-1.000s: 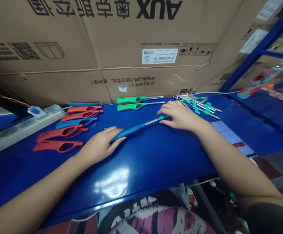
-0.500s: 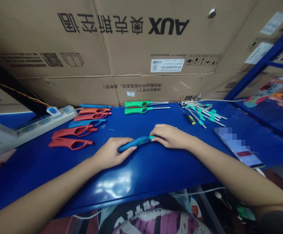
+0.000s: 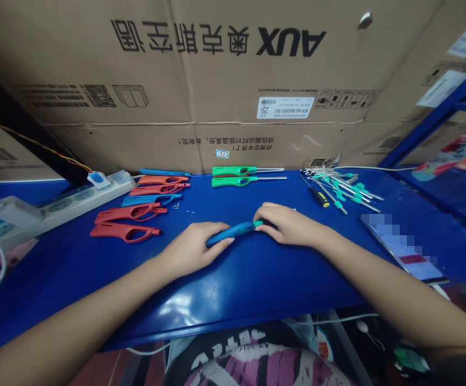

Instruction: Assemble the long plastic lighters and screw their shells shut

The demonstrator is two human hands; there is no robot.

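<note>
A blue lighter body (image 3: 233, 232) is held between both my hands above the front half of the blue table. My left hand (image 3: 193, 247) grips its handle end, thumb below and fingers above. My right hand (image 3: 287, 223) pinches the teal piece (image 3: 258, 223) at the other end; its fingertips partly hide this piece. To the left lie red lighter bodies (image 3: 122, 231), an orange one (image 3: 163, 180) and blue ones (image 3: 148, 200). Farther back, two green lighters (image 3: 237, 182) with metal tubes lie side by side. At the right is a pile of metal tubes with teal parts (image 3: 341, 187).
A yellow-and-black screwdriver (image 3: 319, 196) lies beside the tube pile. A phone (image 3: 413, 260) rests at the right. The white power strip (image 3: 68, 206) runs along the left, with cables. Large cardboard (image 3: 225, 80) stands behind the table. A bottle (image 3: 450, 155) lies far right.
The blue lighter has rolled slightly in my hands, so its trigger opening no longer shows clearly. Both hands keep their hold. The whole view has shifted a little.
</note>
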